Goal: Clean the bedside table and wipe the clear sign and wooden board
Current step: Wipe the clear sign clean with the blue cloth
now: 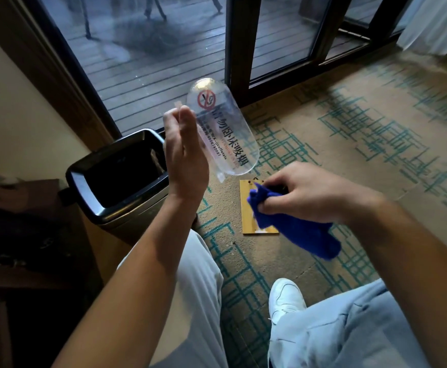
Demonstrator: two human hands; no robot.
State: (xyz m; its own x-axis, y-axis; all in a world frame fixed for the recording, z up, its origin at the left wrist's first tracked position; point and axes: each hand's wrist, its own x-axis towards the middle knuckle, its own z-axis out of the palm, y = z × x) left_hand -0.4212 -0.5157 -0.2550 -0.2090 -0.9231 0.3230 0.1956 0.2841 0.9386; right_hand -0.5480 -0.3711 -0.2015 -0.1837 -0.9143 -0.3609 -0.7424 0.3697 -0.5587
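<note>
Left hand (183, 152), as I see it from the head camera, is raised with fingers straight and together, edge-on to me; it carries the clear sign (223, 128) against its far side, though I cannot tell where the thumb sits; the sign is a transparent, glossy plastic piece with rounded ends, tilted and held up in the air above the carpet (349, 144); it bears a red no-smoking circle near its upper end, large black Chinese characters along its length, and small print in which I read "jicoffetels" and the digits "4008740087".

Right hand (300, 193) has its fingers curled round a blue cloth (296, 229), soft and fleecy, bunched in the grip with its loose end hanging down toward me; the cloth is over the wooden board (246, 208), a flat pale-yellow rectangle lying on the carpet, partly covered; I cannot tell whether cloth and board touch.

Beside the left forearm stands a bin (116, 181), dark inside with a shiny metal rim; the carpet is beige with a teal line pattern; a white shoe (286, 298) and pale trousers fill the lower edge; the table (10, 248), dark wood, is at far left.
</note>
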